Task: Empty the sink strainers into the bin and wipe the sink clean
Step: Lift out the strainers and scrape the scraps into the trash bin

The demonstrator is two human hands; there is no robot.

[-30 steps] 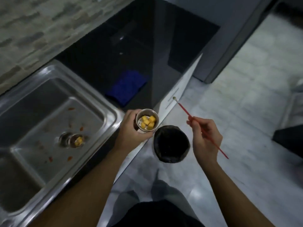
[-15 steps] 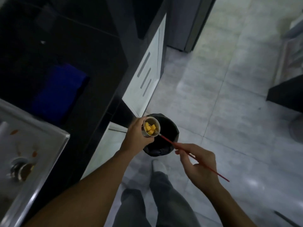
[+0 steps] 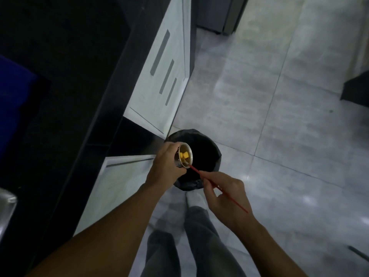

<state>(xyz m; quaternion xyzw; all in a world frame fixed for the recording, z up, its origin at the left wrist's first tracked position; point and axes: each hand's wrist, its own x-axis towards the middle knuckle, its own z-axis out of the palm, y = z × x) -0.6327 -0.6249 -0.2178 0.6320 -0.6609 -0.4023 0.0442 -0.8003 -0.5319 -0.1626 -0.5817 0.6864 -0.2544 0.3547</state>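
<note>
My left hand (image 3: 166, 164) grips a small steel sink strainer (image 3: 184, 155), tilted on its side with its mouth facing right over the black-lined bin (image 3: 207, 148) on the floor. Yellow food cubes (image 3: 184, 154) sit inside the strainer. My right hand (image 3: 223, 194) pinches a thin red stick (image 3: 217, 187) whose tip reaches into the strainer's mouth. Only a steel corner of the sink (image 3: 7, 208) shows at the left edge.
A black countertop (image 3: 65, 80) with a blue cloth (image 3: 14, 96) fills the left. White cabinet doors (image 3: 163, 76) stand beside the bin. My legs (image 3: 191, 242) stand just behind the bin on the grey tiled floor (image 3: 279, 126).
I have turned from the sink toward the floor bin. The strainer went from upright to tilted over the bin, and the stick's tip moved into it. Fewer yellow cubes show inside.
</note>
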